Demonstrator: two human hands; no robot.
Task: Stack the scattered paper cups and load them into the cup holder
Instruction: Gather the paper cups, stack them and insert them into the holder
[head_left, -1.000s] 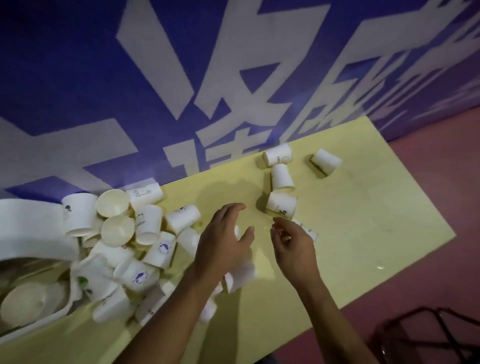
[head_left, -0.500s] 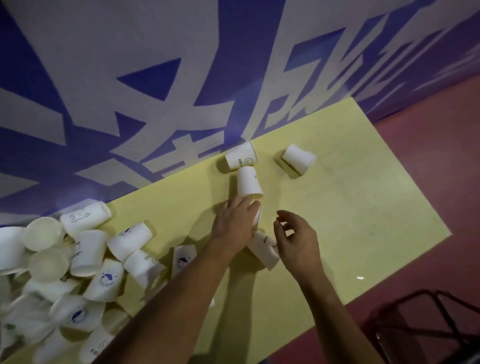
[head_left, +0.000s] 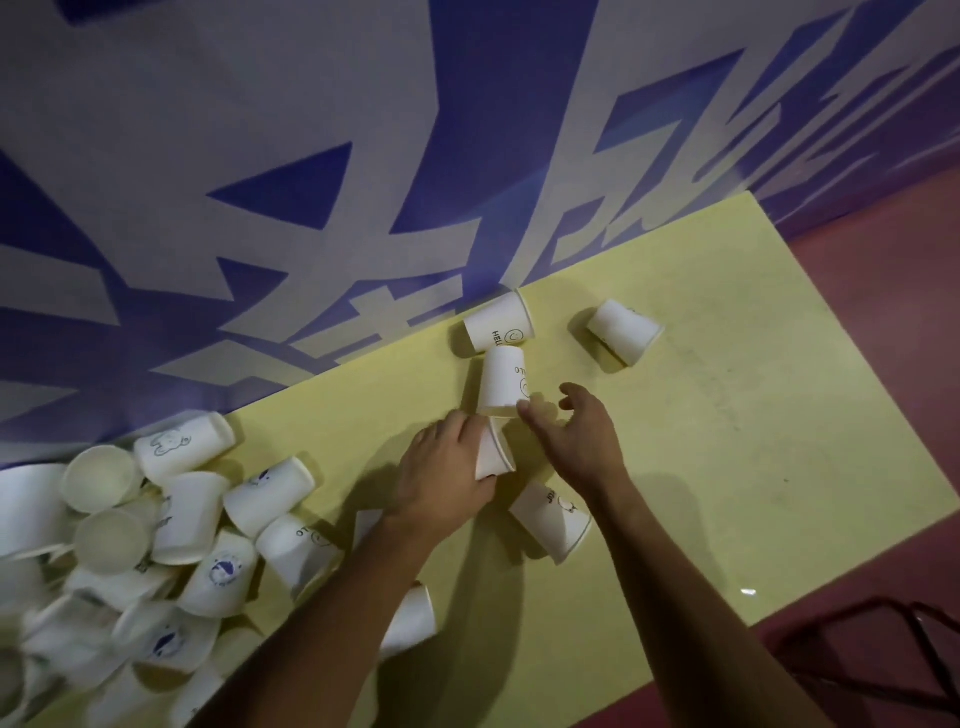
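Single head-worn wide-angle view, looking forward and down from above the near edge of a yellow table. Tilted, so the table runs diagonally toward a blue-and-white wall. Close enough that both forearms fill the lower frame. No second view to overlap.

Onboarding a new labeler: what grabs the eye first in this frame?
Two bare hands meet mid-table: the left hand grips a white cup, and the right hand reaches a smiley cup just beyond. A jumbled cup pile fills the yellow table's left end, against a blue-and-white wall banner.
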